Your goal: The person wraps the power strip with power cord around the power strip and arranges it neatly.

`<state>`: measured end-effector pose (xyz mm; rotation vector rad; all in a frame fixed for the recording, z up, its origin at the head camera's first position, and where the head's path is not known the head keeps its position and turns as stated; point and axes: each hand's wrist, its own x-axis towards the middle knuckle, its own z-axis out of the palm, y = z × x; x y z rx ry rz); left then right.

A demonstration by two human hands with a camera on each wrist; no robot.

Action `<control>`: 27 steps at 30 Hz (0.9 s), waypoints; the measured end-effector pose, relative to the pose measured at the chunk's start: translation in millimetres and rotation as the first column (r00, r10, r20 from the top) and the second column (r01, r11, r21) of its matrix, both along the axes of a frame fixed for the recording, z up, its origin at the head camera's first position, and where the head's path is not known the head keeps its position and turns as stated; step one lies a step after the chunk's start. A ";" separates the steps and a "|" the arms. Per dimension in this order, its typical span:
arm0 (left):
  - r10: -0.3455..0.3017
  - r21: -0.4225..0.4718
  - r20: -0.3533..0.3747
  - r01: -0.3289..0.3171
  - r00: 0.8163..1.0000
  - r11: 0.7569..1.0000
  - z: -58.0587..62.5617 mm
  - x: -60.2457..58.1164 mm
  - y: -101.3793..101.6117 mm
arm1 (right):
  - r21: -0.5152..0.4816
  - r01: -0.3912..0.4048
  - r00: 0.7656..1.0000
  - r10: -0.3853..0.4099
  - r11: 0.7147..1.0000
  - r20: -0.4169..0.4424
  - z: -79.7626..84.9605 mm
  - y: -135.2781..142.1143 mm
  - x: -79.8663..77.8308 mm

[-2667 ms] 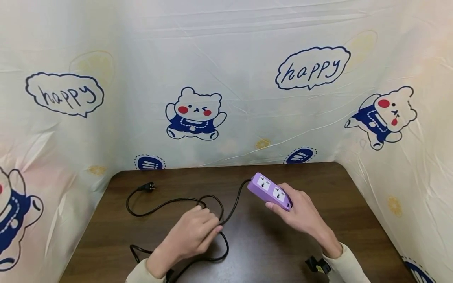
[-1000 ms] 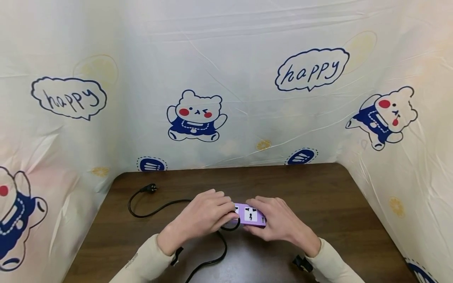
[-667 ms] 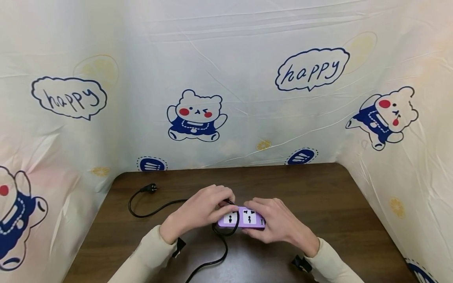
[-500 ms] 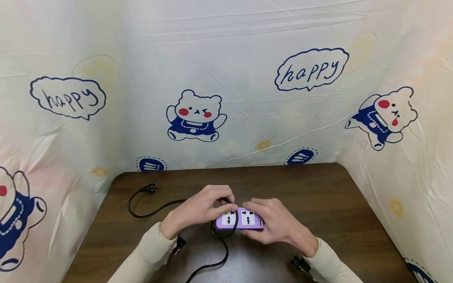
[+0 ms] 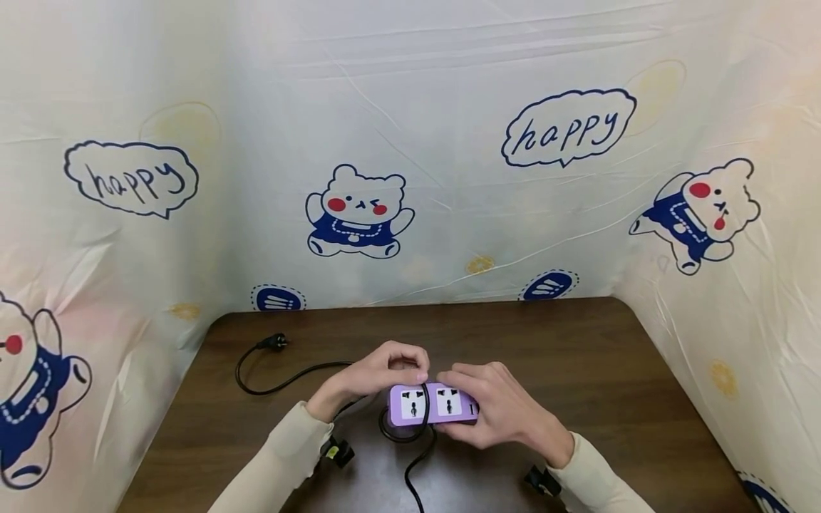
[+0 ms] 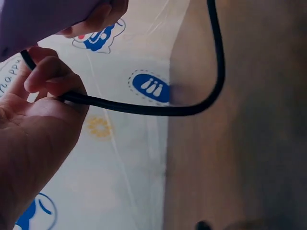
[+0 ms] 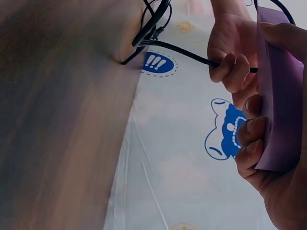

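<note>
A purple power strip (image 5: 438,407) with two white socket panels is level in front of me in the head view. My right hand (image 5: 503,402) grips its right end, fingers curled behind the strip (image 7: 283,100) in the right wrist view. The black cord (image 5: 427,406) leaves the strip's left end, loops below it and crosses its face between the sockets. At the strip's upper edge my left hand (image 5: 391,367) holds this cord. In the left wrist view, its curled fingers (image 6: 50,76) grip the cord (image 6: 144,110).
The cord's black plug (image 5: 274,342) lies at the back left of the brown wooden table (image 5: 545,335). Another length of cord (image 5: 413,477) runs toward the front edge. A printed curtain (image 5: 449,178) encloses the back and sides.
The right hand has brought the strip from the back right to the centre and levelled it. The left hand has moved to the strip, and the cord now passes across its face.
</note>
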<state>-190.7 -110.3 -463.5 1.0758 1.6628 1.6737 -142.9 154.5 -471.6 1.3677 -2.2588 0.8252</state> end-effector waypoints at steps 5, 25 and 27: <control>0.096 0.069 0.086 -0.102 0.992 0.992 -14.4 1.2 4.9 | -0.050 0.014 1.000 -0.015 0.999 -0.018 1.1 -0.1 -5.6; 0.435 0.002 0.122 -0.438 0.892 0.899 -43.2 26.5 18.8 | -0.083 0.187 0.982 -0.184 0.979 0.052 17.5 13.2 -18.5; 0.437 0.005 0.105 -0.440 0.893 0.898 -44.0 28.0 20.8 | -0.081 0.195 0.980 -0.190 0.978 0.060 17.6 14.4 -18.9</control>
